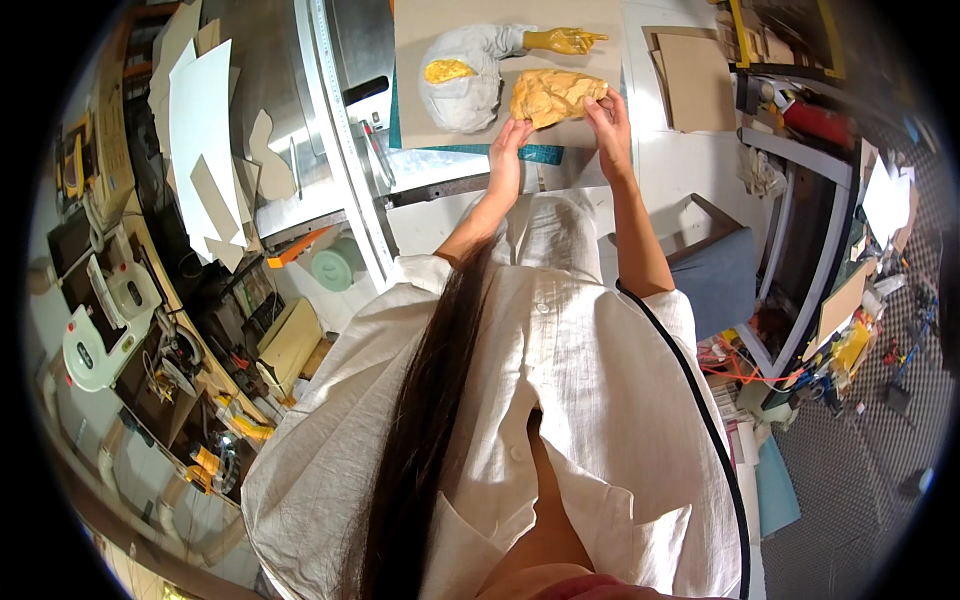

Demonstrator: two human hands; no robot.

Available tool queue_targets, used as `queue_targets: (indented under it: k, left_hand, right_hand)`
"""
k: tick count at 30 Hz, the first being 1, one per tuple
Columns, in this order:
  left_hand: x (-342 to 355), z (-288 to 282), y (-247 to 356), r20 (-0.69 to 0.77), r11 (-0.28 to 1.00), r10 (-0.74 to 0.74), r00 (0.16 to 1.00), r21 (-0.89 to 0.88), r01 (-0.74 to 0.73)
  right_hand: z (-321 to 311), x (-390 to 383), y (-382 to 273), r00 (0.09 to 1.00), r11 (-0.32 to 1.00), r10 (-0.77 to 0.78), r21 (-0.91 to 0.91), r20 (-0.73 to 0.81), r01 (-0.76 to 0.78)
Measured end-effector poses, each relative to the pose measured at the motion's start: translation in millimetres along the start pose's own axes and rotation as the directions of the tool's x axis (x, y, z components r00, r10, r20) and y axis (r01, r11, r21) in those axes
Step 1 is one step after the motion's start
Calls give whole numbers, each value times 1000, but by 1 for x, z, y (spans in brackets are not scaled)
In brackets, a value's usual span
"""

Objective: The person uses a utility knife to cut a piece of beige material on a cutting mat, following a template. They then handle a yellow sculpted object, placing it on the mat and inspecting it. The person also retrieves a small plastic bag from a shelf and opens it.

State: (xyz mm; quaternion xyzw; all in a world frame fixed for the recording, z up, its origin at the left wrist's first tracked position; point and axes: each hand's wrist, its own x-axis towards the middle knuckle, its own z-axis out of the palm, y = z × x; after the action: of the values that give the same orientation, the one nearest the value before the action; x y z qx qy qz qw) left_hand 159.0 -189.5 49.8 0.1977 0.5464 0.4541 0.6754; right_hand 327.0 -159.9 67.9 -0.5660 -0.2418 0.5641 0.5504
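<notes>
Left hand (pixel 508 148) and right hand (pixel 611 130), fingers closed on lower-left corner and right edge of one crumpled ochre piece (pixel 555 97), above brown board (pixel 602 14); alongside, one grey rounded form (pixel 462 102); farthest, one golden hand-shaped piece (pixel 562 41).

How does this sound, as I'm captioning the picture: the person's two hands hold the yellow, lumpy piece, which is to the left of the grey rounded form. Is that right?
Not quite: the head view shows the yellow, lumpy piece to the right of the grey rounded form. The left hand and right hand do hold it.
</notes>
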Motion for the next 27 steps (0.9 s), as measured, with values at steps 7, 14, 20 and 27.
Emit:
queue_targets:
  k: [7,14,20,27]
  left_hand:
    - [1,0,2,10,1000,-11,1000,15,11]
    - [-8,9,15,50,1000,25,998,-4,-25]
    - [-10,10,19,47,1000,22,999,-12,-22]
    - [-6,7,14,62,1000,20,998,-3,-20]
  right_hand:
    - [0,0,1,1000,1000,2,-22,-18,-2]
    - [-1,1,2,1000,1000,3,-15,-26,-3]
    - [0,0,2,1000,999,-1,-35,-21,0]
    - [-2,1,3,1000,999,-1,-42,-23,0]
